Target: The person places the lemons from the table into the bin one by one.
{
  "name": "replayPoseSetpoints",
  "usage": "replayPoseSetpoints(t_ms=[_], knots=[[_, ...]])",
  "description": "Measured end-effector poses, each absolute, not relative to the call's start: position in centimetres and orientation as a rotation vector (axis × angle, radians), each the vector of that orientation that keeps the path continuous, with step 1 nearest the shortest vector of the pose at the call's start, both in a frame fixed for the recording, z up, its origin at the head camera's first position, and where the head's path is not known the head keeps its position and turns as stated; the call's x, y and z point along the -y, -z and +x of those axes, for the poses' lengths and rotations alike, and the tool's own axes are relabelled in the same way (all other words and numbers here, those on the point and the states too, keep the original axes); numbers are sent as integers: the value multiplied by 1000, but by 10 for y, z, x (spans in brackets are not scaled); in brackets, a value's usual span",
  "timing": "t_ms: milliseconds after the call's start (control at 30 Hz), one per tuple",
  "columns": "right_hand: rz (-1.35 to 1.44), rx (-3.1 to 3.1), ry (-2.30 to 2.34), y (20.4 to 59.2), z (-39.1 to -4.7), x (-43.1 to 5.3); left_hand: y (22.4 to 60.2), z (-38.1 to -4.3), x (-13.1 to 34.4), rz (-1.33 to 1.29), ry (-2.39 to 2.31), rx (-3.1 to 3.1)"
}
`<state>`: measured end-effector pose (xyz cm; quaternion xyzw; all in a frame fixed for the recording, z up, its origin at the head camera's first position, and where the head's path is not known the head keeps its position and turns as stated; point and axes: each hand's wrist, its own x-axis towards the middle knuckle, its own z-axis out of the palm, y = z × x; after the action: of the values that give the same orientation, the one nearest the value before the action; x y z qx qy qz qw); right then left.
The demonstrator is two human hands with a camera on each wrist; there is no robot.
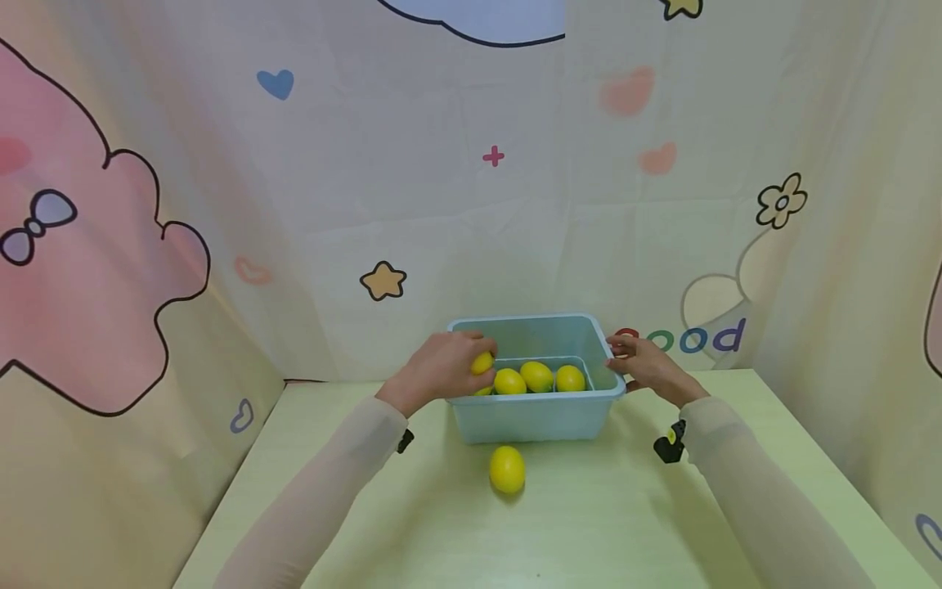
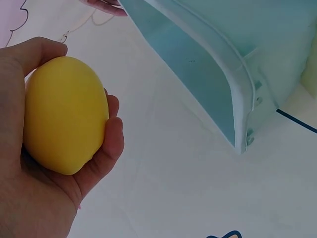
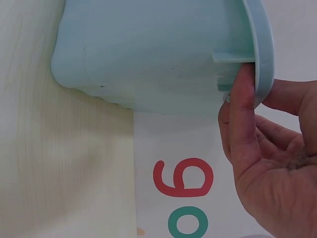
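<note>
My left hand grips a yellow lemon at the left end of a light blue plastic bin. In the left wrist view the fingers curl round the lemon, beside the bin's rim. At the bin's right end, my right hand pinches the rim, with the fingers tucked under its lip and the thumb on the other side, as the right wrist view shows. Several lemons lie inside the bin, one partly hidden below the left hand. Another lemon rests on the table in front of the bin.
The bin stands near the back edge of a pale wood-grain table. Behind it hangs a cream curtain printed with hearts, stars and letters, and more printed cloth encloses both sides.
</note>
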<state>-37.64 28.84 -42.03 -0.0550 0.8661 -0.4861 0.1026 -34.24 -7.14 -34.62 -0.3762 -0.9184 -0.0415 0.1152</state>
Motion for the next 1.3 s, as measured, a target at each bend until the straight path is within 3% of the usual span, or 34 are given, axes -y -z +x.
replayPoseSetpoints(t_ms=[700, 1300], knots=[[-157, -2570, 1418, 420, -375, -288, 321, -366, 58, -972, 297, 2828], [-168, -2570, 1428, 420, -375, -289, 328, -397, 51, -830, 407, 2934]])
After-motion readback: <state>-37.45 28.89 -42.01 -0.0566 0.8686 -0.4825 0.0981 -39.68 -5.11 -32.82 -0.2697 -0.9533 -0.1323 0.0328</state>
